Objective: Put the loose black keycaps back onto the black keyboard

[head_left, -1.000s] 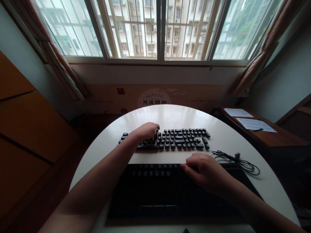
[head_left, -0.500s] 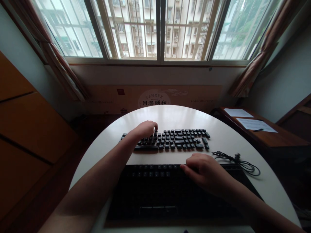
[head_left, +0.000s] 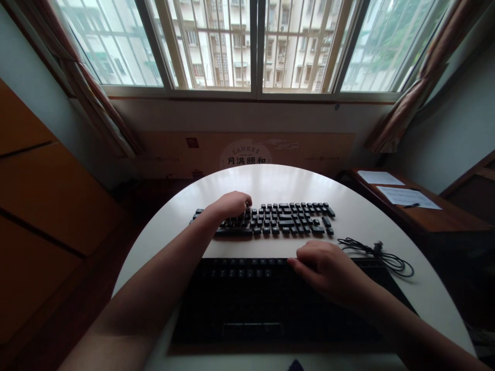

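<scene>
Loose black keycaps (head_left: pixel 286 220) lie laid out in rows on the far half of a round white table (head_left: pixel 270 183). My left hand (head_left: pixel 231 204) reaches out over the left part of these rows, fingers curled down and pinched among the keycaps; what they hold is hidden. Close to me lies a black keyboard base (head_left: pixel 247 304) with a few keycaps along its top rows. My right hand (head_left: pixel 328 270) rests on the keyboard's upper right edge, fingers bent and pressed together on it.
A coiled black cable (head_left: pixel 377 252) lies on the table right of my right hand. A brown side desk (head_left: pixel 421 214) with papers (head_left: pixel 408 197) stands at the right. A cardboard box (head_left: pixel 247 152) leans under the window; wooden furniture (head_left: pixel 46 206) is on the left.
My left hand's fingertips have shifted slightly among the upper left keycaps. The view has tilted a little. My right hand stays on the keyboard.
</scene>
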A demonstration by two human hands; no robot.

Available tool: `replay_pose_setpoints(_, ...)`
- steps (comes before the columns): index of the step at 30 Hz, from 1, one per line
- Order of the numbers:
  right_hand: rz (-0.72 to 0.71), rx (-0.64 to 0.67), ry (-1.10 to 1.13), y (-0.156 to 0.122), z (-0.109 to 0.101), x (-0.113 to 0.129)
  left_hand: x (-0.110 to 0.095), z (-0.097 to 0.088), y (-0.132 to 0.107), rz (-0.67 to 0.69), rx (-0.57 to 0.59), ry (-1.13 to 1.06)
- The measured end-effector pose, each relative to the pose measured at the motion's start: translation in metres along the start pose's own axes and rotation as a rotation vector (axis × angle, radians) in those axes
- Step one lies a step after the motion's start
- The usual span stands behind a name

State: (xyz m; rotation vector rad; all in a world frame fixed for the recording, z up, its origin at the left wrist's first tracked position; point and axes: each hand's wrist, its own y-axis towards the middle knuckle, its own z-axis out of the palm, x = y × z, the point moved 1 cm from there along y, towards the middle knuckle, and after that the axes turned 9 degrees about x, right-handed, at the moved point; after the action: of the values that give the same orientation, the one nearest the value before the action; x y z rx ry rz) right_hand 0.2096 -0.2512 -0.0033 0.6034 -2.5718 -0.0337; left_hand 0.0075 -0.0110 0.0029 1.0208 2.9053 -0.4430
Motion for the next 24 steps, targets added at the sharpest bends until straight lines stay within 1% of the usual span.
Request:
replay_pose_setpoints(3, -0.017, -0.017, -0.009, 0.0, -0.001, -0.002, 0.0, -0.006, -0.004, -0.006, -0.046, -0.004)
replay_pose_setpoints(6, -0.031, -0.037, -0.005, 0.0, -0.004, -0.004, -0.003, -0.017, -0.012, 0.008, -0.116, -0.014)
replay_pose_setpoints(11, -0.023, -0.062, 0.007, 0.0, -0.007, -0.008, -0.017, -0.037, -0.03, 0.07, -0.241, -0.045)
replay_pose_setpoints(16, -0.04, -0.096, 0.008, 0.002, -0.009, -0.01, -0.046, -0.053, -0.05, 0.162, -0.327, -0.07)
replay_pose_setpoints(20, -0.039, -0.148, 0.022, 0.002, -0.011, -0.011, -0.074, -0.067, -0.081, 0.325, -0.394, -0.137)
replay_pose_setpoints(22, -0.039, -0.166, 0.043, 0.001, -0.013, -0.01, -0.088, -0.071, -0.1, 0.378, -0.394, -0.192)
replay_pose_setpoints(24, -0.046, -0.183, 0.059, 0.0, -0.015, -0.01, -0.102, -0.068, -0.117, 0.377, -0.363, -0.213)
